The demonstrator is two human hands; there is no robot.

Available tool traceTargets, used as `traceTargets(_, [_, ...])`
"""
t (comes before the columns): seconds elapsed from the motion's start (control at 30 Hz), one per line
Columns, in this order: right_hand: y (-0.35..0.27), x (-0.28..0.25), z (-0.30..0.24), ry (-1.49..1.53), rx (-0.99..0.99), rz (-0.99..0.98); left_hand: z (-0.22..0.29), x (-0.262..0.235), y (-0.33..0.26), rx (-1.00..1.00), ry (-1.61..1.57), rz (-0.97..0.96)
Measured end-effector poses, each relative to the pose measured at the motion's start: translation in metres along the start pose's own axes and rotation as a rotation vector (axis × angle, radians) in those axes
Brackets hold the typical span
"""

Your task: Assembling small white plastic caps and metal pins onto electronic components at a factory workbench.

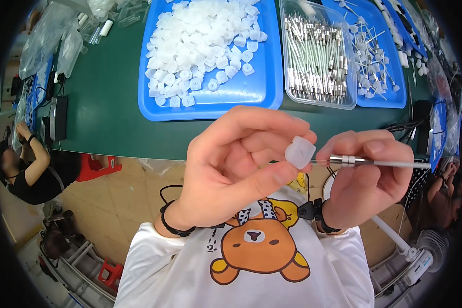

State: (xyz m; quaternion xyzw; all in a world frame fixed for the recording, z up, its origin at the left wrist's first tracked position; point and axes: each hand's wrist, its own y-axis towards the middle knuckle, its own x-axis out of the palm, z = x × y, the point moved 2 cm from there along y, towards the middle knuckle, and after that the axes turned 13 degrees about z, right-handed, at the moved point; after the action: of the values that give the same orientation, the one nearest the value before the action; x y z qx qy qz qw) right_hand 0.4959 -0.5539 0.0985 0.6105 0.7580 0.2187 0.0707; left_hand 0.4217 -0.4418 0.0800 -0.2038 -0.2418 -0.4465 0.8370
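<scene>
Between the thumb and fingers of my left hand (241, 159) is a translucent white plastic cap (300, 152), rounded with flat sides. My right hand (369, 172) pinches a thin rod with a metal collar (343, 160) and a pale shaft pointing right. The rod's fine tip reaches the cap's right side; how far it goes in, I cannot tell. Both hands are held up in front of the table's near edge. Beyond them, a blue tray (210, 112) bears a heap of similar white caps (195, 41).
A clear plastic box (321, 102) of metal-ended rods stands right of the tray. Another blue tray (382, 101) holds rods with caps on them. Plastic bags (41, 31) lie at far left. A person (25, 164) sits at left; a white fan (428, 251) stands lower right.
</scene>
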Motion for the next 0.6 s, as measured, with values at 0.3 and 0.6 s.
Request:
traceTargets(0.3, [0.0023,-0.0038,0.0017,-0.017,-0.311,-0.110,-0.0022,-0.0005,-0.0013,-0.005,-0.034,-0.068])
traceTargets(0.6, [0.0007,-0.0021,-0.0022,-0.019,-0.336,-0.127,-0.0014,-0.0067,0.0033,0.138,0.030,-0.145])
